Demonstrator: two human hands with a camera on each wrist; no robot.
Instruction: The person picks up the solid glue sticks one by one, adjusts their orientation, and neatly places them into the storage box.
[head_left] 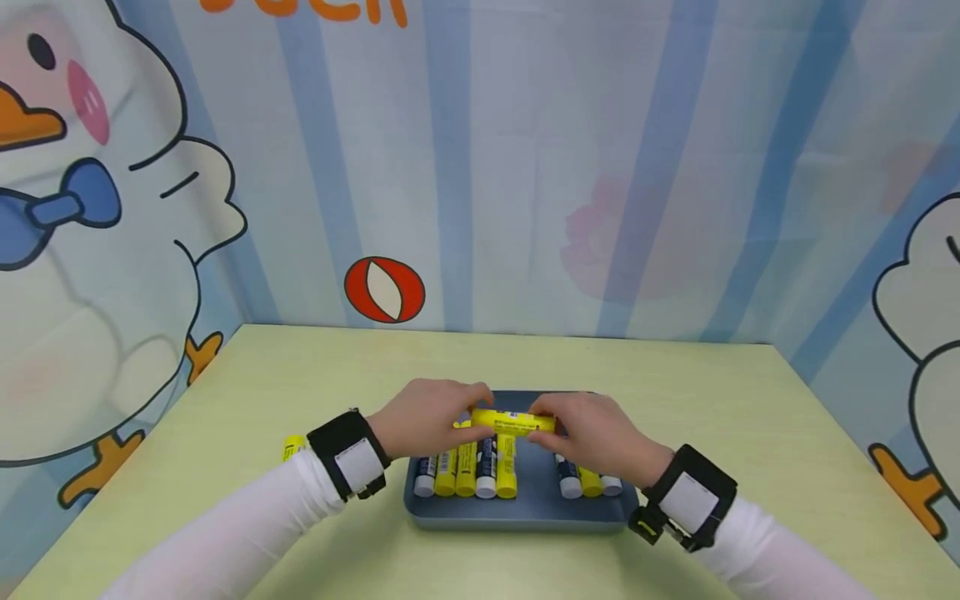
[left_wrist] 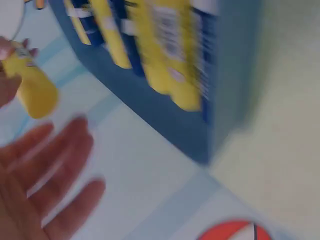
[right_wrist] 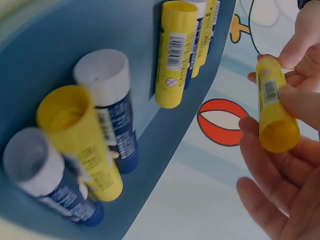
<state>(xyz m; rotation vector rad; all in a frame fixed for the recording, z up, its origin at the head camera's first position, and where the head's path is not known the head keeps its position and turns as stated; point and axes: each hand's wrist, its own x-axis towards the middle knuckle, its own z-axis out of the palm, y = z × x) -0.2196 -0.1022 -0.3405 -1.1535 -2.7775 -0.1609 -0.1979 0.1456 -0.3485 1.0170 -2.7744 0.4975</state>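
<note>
Over the tray, my right hand pinches a yellow glue stick near its right end, with the thumb on one side and the fingers on the other. The stick lies level from left to right. Around its left end is my left hand, thumb along the near side. Blurred in the left wrist view, the fingers of the left hand stretch out straight and spread beside the stick's end. Below, the blue-grey tray carries yellow glue sticks and dark blue ones with white caps.
Several glue sticks form a row in the tray's left part. To the right lie two blue sticks with a yellow glue stick between them; a gap separates the groups. Another yellow stick is on the table, beyond the left forearm.
</note>
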